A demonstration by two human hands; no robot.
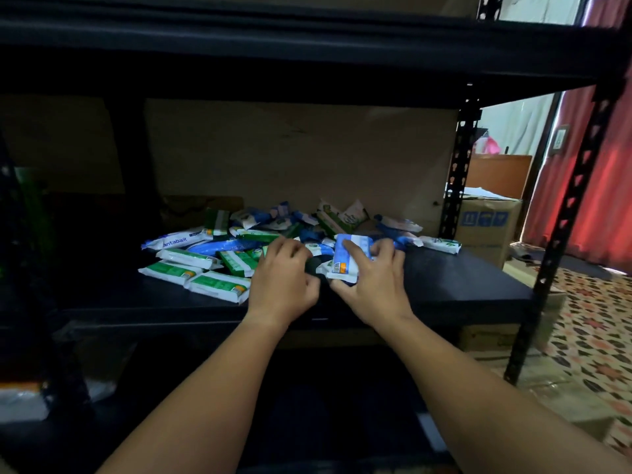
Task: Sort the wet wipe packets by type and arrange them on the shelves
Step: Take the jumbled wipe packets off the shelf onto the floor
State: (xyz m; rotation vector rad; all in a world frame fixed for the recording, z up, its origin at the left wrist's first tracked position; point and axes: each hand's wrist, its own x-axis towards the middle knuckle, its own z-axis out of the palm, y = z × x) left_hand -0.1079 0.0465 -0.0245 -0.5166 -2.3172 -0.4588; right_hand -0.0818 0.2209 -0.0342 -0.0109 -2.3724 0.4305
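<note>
Sorting has barely begun: the mixed heap of green and blue wet wipe packets (273, 234) lies unsorted on the black metal shelf (461, 285). The right hand (372, 282) pinches a blue-and-white plastic packet (349, 256); the left hand (284, 278) has curled fingers, but its grip I cannot tell.

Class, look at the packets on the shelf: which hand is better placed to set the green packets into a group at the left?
The left hand, probably. It rests beside the green packets at the pile's left, while the right hand already grips a blue-and-white packet.
</note>
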